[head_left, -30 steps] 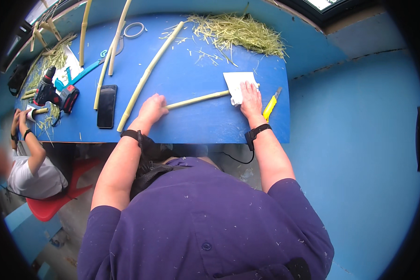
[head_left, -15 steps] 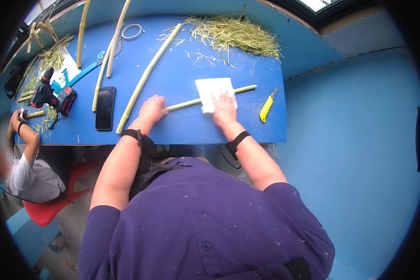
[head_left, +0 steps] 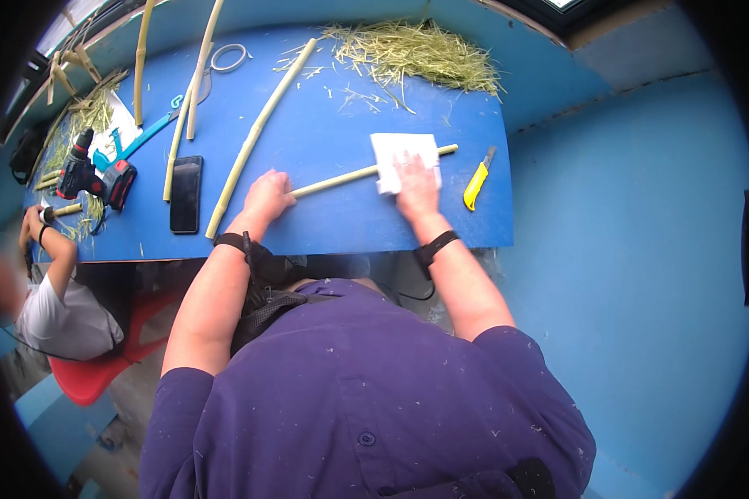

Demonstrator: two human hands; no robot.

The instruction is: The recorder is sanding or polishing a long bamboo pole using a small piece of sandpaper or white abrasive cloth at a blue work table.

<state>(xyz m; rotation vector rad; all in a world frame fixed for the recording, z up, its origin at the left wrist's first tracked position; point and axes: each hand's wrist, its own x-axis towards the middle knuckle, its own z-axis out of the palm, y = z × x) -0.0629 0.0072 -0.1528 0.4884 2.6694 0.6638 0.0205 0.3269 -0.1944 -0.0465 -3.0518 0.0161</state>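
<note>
A thin green bamboo stick (head_left: pixel 334 181) lies slanting across the blue table in front of me. My left hand (head_left: pixel 269 195) is closed around its left end. A white folded sheet (head_left: pixel 387 151), perhaps paper or cloth, lies over the stick towards its right end. On top of the sheet my right hand (head_left: pixel 417 185) rests flat with fingers spread, pressing it against the stick. The stick's right tip shows beyond the sheet. A yellow utility knife (head_left: pixel 476 186) with its blade out lies just right of that tip.
A longer bamboo pole (head_left: pixel 258 133) lies left of my left hand, beside a black phone (head_left: pixel 186 195). Bamboo shavings (head_left: pixel 424 54) are heaped at the back. A cordless drill (head_left: pixel 87 175), a blue-handled saw (head_left: pixel 146 133) and a seated co-worker (head_left: pixel 66 316) are at the left.
My right hand and the white sheet have slid rightwards along the stick, towards its tip. My left hand stays at the left end, nearly still.
</note>
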